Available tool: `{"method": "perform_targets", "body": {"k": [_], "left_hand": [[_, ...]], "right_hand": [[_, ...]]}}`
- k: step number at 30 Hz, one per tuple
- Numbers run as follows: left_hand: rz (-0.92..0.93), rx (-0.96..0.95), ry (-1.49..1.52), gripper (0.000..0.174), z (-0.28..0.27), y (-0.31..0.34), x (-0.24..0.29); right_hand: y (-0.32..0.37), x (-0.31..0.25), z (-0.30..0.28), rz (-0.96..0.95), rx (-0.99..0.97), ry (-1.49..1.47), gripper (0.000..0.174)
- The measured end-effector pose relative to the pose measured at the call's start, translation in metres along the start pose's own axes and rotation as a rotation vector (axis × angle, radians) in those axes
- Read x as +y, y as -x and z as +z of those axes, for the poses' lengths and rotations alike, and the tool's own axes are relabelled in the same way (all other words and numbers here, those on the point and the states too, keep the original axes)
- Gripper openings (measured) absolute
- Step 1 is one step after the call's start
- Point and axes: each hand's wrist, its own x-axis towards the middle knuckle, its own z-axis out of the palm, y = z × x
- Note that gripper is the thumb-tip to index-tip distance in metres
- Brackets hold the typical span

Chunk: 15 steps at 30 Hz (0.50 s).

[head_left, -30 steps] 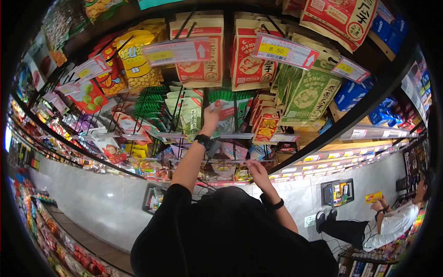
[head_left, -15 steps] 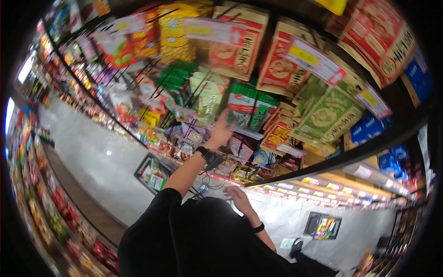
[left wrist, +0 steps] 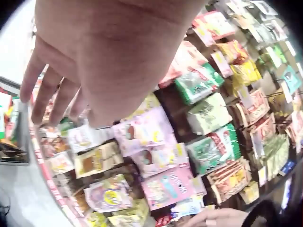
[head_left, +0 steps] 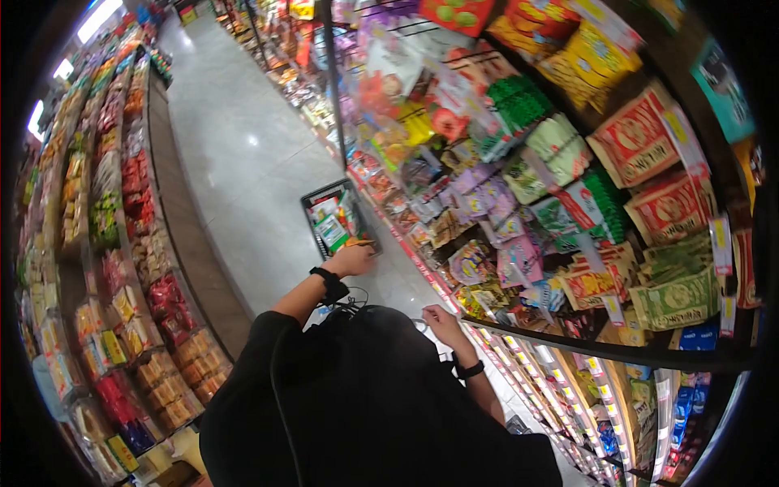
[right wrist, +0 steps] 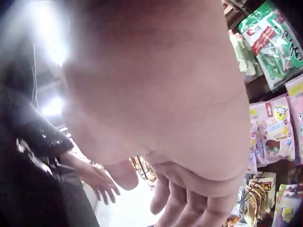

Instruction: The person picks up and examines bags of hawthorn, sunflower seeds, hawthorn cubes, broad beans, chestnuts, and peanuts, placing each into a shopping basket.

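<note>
My left hand (head_left: 352,260) is held low beside the black basket (head_left: 306,213) on the floor, overlapping its near edge in the head view. Its fingers (left wrist: 42,101) hang loosely spread in the left wrist view, with nothing between them. Inside the basket lie several packets, among them a green and white packet (head_left: 331,233). My right hand (head_left: 442,325) hovers near the lower edge of the snack rack, fingers (right wrist: 177,201) relaxed and holding nothing. Green and white packets (left wrist: 213,149) hang on the rack away from both hands.
Hanging snack bags, such as pink packets (left wrist: 165,187) and a green-printed paper bag (head_left: 677,300), fill the rack at right. A long stocked shelf (head_left: 154,268) lines the left side of the aisle floor (head_left: 231,174). Cables (head_left: 350,302) hang near my body.
The head view has swung left toward the aisle. My left hand has left the green and white packets on the rack and come down by the basket. The other person is out of view.
</note>
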Motion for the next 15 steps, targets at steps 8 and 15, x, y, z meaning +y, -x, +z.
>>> {"method": "perform_targets", "body": {"k": [8, 15], "left_hand": [[-0.498, 0.022, 0.68, 0.043, 0.078, 0.201, -0.26], [-0.738, -0.155, 0.661, 0.04, 0.146, 0.292, -0.313]], "right_hand": [[-0.057, 0.095, 0.101, 0.223, -0.182, 0.284, 0.031], [-0.092, 0.06, 0.147, 0.579, -0.137, 0.154, 0.029]]}}
